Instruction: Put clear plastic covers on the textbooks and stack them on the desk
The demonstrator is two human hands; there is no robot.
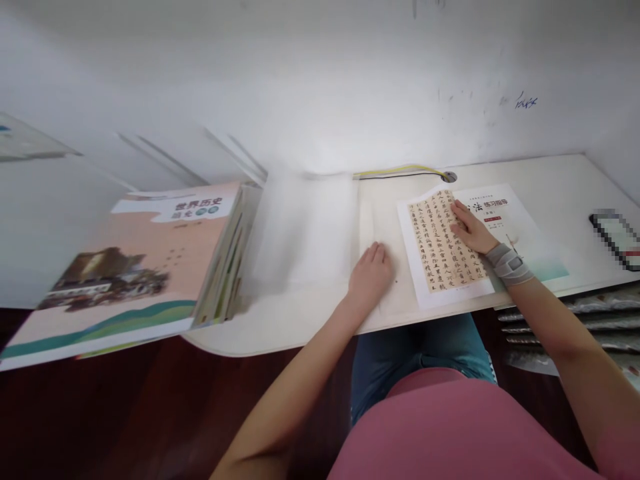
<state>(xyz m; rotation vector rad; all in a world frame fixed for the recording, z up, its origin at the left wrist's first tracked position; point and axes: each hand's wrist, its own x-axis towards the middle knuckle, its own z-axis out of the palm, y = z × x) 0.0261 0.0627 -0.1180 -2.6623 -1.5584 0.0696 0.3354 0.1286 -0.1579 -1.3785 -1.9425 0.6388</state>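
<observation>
Fingers [459, 215] of the right hand [471, 230] slightly apart, lying flat across a tan rectangular sheet of printed Chinese calligraphy [440, 250], pressing on it without any grip. Fingers [379, 253] of the left hand [371, 275] close together and lightly curled, resting on a smooth pale paper sheet [383, 220], just beside the tan sheet and not touching it.

From the head camera, the tan sheet sitting tilted on a white paper backing [453, 300], with neat vertical columns of dark characters, its top corner slightly lifted and the whole sheet lying between the two hands' wrists and a white practice booklet with a teal wash [520, 213]. Near the left hand, a white leaf of paper [300, 227], blurred and too smeared to tell more. Farther left, a thick stack of books topped by a peach-pink history textbook [125, 267], overhanging the edge of a white rounded desk [560, 190]. Along the back, a yellow-and-black cable [395, 172] running into a round grommet [449, 177]. At the far right, a black-framed phone [615, 240] with its screen pixelated. Around the right wrist, a grey elastic wrist brace [511, 265].
</observation>
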